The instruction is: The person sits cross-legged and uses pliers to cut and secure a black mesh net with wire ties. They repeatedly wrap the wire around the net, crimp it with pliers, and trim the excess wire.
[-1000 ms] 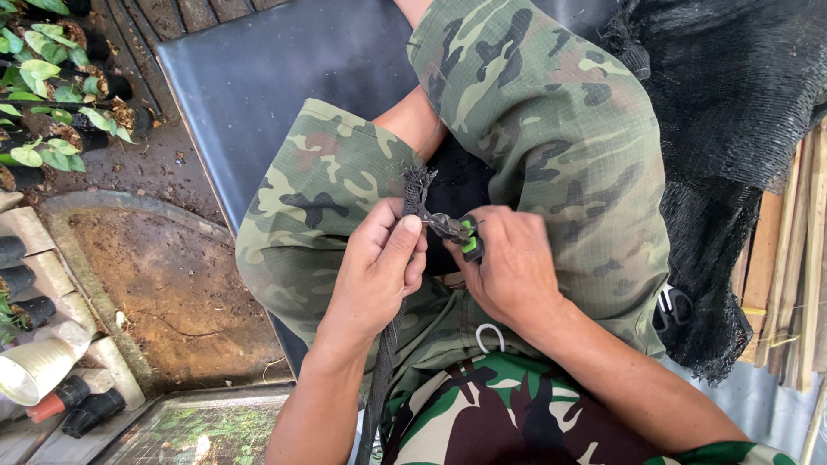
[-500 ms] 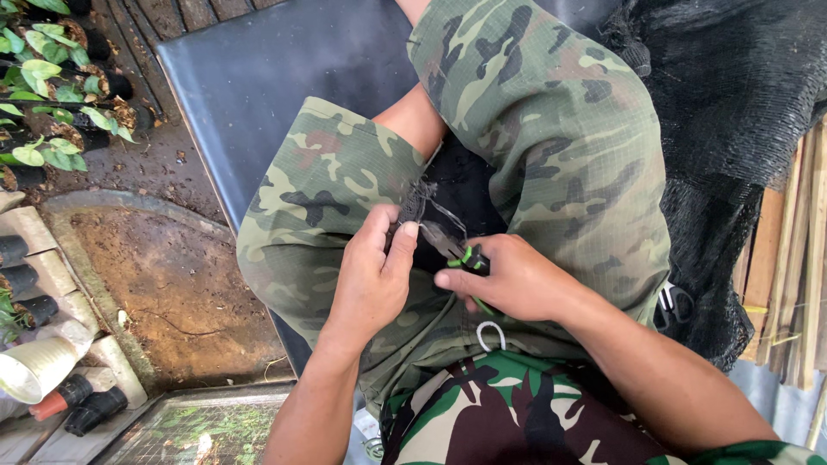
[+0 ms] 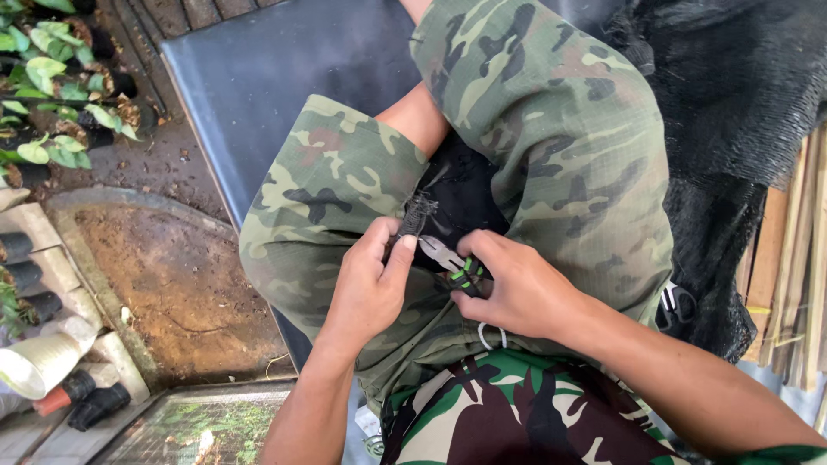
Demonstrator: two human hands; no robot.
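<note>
I sit with my legs in camouflage shorts over a dark blue-grey sheet. My left hand pinches a frayed dark strip of netting that stands up between my thighs. My right hand grips pliers with green and black handles. The metal jaws point left toward the strip, right at my left thumb. Black cloth lies in my lap behind the tool.
Black shade netting is heaped at the right over bamboo slats. Small potted seedlings stand at the upper left. A round dirt-stained slab lies on the ground at the left, with a white roll below it.
My right hand has slid down and to the right, drawing the pliers back so the jaws show. My left hand keeps its pinch on the strip.
</note>
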